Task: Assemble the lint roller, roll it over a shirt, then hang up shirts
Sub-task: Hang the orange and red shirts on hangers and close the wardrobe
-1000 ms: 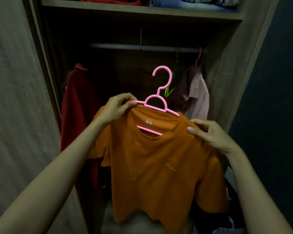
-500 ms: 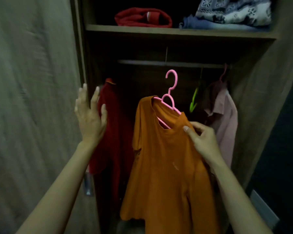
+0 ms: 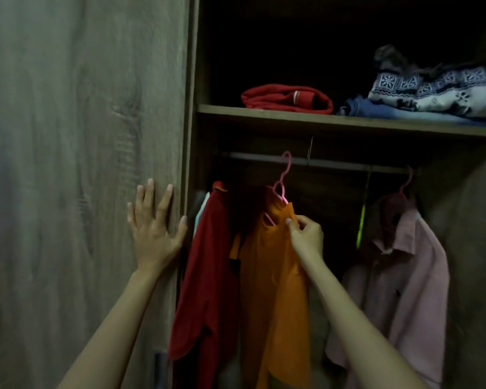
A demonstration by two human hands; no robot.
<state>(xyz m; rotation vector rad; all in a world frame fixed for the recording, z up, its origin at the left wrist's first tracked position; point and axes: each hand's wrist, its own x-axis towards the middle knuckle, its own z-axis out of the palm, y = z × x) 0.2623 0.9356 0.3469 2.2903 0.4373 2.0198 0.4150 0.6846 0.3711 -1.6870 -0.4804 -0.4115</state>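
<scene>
An orange T-shirt (image 3: pixel 275 290) hangs edge-on from a pink hanger (image 3: pixel 282 181) whose hook reaches up to the wardrobe rail (image 3: pixel 334 164). My right hand (image 3: pixel 306 237) pinches the shirt at its shoulder, just below the hanger. My left hand (image 3: pixel 155 226) rests flat with fingers spread on the wooden wardrobe door (image 3: pixel 82 164), near its right edge. The lint roller is not in view.
A red shirt (image 3: pixel 205 276) hangs left of the orange one, and a pink shirt (image 3: pixel 410 270) on another pink hanger hangs to the right. A green hanger (image 3: pixel 361 220) dangles between them. Folded clothes, red (image 3: pixel 286 99) and patterned (image 3: pixel 432 91), lie on the shelf (image 3: pixel 348 123) above.
My left hand let go of the orange shirt and went to the wardrobe door. My right hand carried the shirt up and inward, bringing the hanger hook to the rail.
</scene>
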